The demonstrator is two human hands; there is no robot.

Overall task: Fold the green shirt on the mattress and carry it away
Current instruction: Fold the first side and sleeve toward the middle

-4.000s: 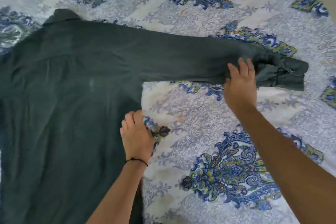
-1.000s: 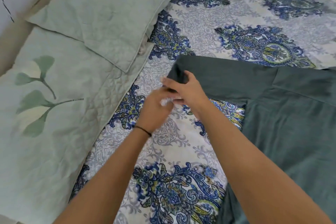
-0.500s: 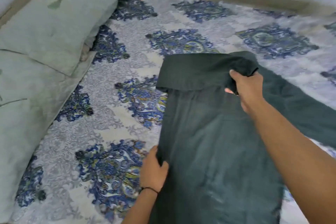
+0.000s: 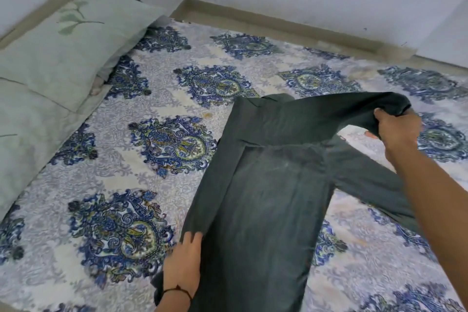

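The green shirt [image 4: 268, 195] lies on the mattress [image 4: 141, 99], and since 0.5 s ago its left sleeve has been drawn further across the body by the right hand [image 4: 397, 129], pinched on the cuff — the left hand [image 4: 183, 266] lies flat, fingers spread, on the folded edge, so 1 side is nearly folded.

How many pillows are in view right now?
2, both along the mattress's left edge: one pillow near the wall corner, another nearer the camera, partly under the first. More may be out of frame.
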